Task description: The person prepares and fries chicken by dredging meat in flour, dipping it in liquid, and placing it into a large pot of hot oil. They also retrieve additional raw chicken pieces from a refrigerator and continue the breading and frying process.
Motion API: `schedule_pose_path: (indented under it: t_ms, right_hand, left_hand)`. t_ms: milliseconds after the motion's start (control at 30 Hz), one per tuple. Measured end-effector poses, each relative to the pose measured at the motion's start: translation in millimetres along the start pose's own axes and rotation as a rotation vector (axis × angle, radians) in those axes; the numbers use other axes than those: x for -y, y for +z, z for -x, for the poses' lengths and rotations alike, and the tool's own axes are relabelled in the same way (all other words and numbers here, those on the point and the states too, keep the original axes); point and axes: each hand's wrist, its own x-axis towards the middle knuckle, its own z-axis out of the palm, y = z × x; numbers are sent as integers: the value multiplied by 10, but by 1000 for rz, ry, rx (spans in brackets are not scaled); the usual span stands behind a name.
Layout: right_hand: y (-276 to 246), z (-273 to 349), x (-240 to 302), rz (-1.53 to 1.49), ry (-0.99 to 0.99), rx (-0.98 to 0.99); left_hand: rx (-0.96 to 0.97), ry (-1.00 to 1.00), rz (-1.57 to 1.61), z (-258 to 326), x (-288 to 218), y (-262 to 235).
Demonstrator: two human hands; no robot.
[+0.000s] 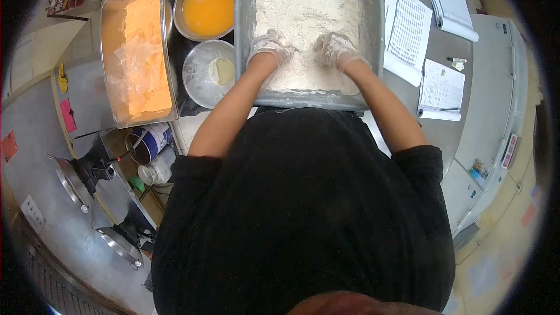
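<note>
Both my hands wear clear plastic gloves dusted with white powder, and both rest in a deep grey tub (309, 102) filled with pale, lumpy flour (309, 0). My left hand (271, 46) presses into the flour near the tub's left wall. It looks curled, its fingertips partly sunk in the powder. My right hand (338, 49) is bunched closed against the flour on the right side. Whatever either hand may grip is hidden by the powder and the gloves.
To the left stand a metal bowl of orange liquid (209, 6), a smaller bowl (195, 76) with a pale lump, and a long steel pan (166, 64) of orange coating. Open notebooks (443, 90) and a printed grid sheet (405, 29) lie on the right counter beside a white cabinet (484, 99).
</note>
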Motion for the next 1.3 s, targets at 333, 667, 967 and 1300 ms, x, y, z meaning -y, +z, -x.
schedule_pose_path:
  t_ms: [333, 667, 967, 1300]
  right_hand:
    - [-651, 34, 253, -202, -232, -313]
    - [-195, -407, -48, -623, -274, -277]
    - [219, 330, -79, 214, -114, 54]
    - [-198, 297, 213, -390, 222, -249]
  left_hand:
    - [-396, 458, 131, -621, 710, 414]
    - [-137, 298, 137, -261, 125, -120]
    - [-462, 444, 92, -287, 264, -152]
    - [-461, 423, -139, -265, 273, -193]
